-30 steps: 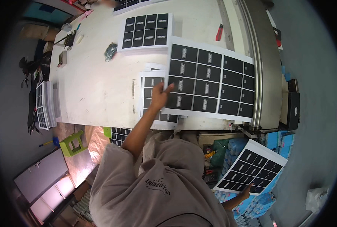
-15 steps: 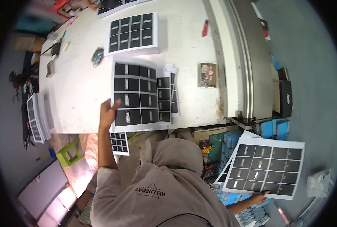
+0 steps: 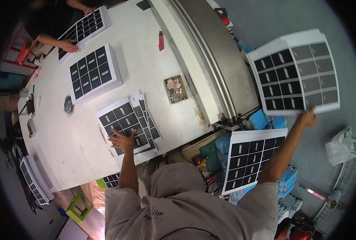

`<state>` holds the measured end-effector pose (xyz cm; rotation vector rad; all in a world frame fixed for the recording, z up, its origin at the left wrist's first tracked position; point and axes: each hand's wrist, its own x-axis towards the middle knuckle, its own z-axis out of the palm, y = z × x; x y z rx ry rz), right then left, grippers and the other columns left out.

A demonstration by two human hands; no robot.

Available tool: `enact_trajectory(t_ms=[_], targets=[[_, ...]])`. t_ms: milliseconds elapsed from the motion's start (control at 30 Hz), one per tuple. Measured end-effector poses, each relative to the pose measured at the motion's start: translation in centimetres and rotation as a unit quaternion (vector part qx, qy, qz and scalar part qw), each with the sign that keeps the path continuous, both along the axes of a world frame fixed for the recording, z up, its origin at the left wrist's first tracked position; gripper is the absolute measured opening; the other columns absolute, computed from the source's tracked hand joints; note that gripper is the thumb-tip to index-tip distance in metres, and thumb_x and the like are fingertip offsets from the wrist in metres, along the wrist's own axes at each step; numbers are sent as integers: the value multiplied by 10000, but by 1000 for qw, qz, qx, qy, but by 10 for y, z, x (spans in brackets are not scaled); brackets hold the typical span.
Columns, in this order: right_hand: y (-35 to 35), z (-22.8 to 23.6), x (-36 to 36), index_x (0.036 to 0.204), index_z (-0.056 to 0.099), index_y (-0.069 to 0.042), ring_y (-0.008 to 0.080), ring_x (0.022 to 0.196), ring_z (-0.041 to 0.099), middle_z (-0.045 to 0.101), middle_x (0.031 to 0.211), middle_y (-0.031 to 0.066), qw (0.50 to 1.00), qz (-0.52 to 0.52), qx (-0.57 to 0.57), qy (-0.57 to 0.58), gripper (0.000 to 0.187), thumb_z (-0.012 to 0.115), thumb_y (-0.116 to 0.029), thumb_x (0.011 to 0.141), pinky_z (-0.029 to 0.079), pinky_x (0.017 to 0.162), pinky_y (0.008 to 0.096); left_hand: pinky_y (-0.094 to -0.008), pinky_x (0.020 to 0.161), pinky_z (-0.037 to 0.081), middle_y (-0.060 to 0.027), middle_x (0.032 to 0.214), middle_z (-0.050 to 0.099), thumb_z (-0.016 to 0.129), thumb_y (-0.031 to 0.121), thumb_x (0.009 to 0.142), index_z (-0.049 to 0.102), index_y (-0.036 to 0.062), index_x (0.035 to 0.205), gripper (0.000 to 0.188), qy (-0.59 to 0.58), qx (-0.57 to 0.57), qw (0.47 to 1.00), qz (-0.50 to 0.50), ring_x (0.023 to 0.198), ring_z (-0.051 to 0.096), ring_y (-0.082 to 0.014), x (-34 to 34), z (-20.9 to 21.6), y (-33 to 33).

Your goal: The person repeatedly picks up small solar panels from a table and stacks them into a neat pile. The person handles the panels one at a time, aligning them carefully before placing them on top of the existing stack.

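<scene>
My left hand [image 3: 122, 141] lies with fingers spread on a sheet printed with black panels [image 3: 116, 119], on top of a few loose sheets near the table's front edge. Out to the right, my right hand [image 3: 307, 117] is closed on the lower edge of a large printed sheet [image 3: 280, 82], which is held up over the floor and slightly bent. Whether it is one sheet or more, I cannot tell. Below my right forearm, another printed sheet [image 3: 242, 162] rests on top of blue-wrapped stacks.
A person's hands [image 3: 68, 45] rest on a printed stack [image 3: 84, 30] at the far left. Another stack [image 3: 93, 72] stands on the white table [image 3: 66, 140]. A red cutter [image 3: 161, 41] and a small box [image 3: 175, 89] lie near the long metal machine [image 3: 218, 60]. A green stool [image 3: 78, 208] stands below.
My right hand has lifted the large sheet from the right-hand pile and swung it up and away. My left hand has gone from gripping a sheet's edge to lying flat. The view has turned.
</scene>
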<state>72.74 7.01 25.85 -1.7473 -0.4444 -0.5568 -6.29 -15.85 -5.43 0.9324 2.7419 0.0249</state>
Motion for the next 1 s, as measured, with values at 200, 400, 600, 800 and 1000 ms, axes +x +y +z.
enact_trajectory(t_ms=[200,400,600,800,1000], targets=[[97,-35,-81,1059,546,155,310,779,686,657,883,270,994,85,-18,-68,384,709,-154,899,534,666,376,-683,1151,78,-353,1578,90,805,618,704,154,106,1583,1207,4,87,993,-80,1477,45,-520,14,25,14],[69,39,-103,1046,524,180,318,762,681,639,888,267,975,112,59,-183,360,690,-103,898,549,678,397,-687,1135,139,-371,1544,175,793,611,733,229,70,1555,1134,-14,172,978,-121,1454,111,-543,32,34,17],[93,11,-73,1028,556,154,406,816,645,629,944,289,977,6,-37,-211,360,687,-146,876,505,756,459,-657,1122,216,-387,1475,312,824,534,740,354,9,1482,1023,-36,261,943,-205,1411,222,-553,57,38,48],[132,-68,-108,1032,561,131,394,796,630,634,900,270,993,39,-23,-112,357,672,-184,907,496,744,442,-596,1115,291,-353,1446,355,834,476,754,453,-23,1379,886,-83,239,929,-269,1375,295,-534,107,52,101],[130,-85,-149,1069,539,119,221,800,596,611,946,179,975,202,91,28,354,606,-220,993,484,722,343,-492,1036,401,-289,1280,542,805,392,819,535,-27,1291,686,-265,322,842,-341,1252,469,-413,198,80,203]])
